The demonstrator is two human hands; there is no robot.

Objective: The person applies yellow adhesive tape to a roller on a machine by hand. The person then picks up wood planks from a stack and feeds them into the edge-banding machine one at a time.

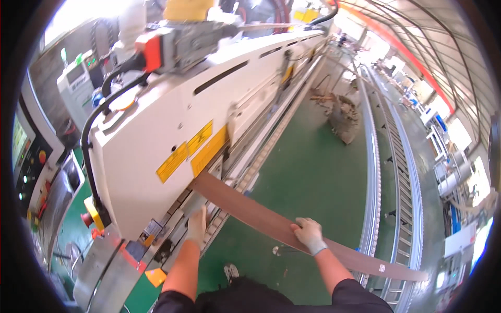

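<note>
A long, narrow brown board [250, 211] runs from the side of the white edge-banding machine [151, 146] out to the lower right, with a small white label near its outer end. My right hand [309, 233], in a light glove, is closed on the board around its middle, at the far edge. My left hand [197, 225], also in a light glove, is beside the machine's feed track [213, 228], just short of the board's inner end. Its fingers look stretched out, and nothing shows in them. The board's end at the machine is partly hidden.
Roller conveyors [371, 172] run lengthwise on the right. A grey-brown sack or heap [344, 120] sits on the green floor [308, 161] ahead. A red stop button [87, 219] is on the machine's near corner, and a control panel [39, 161] stands far left.
</note>
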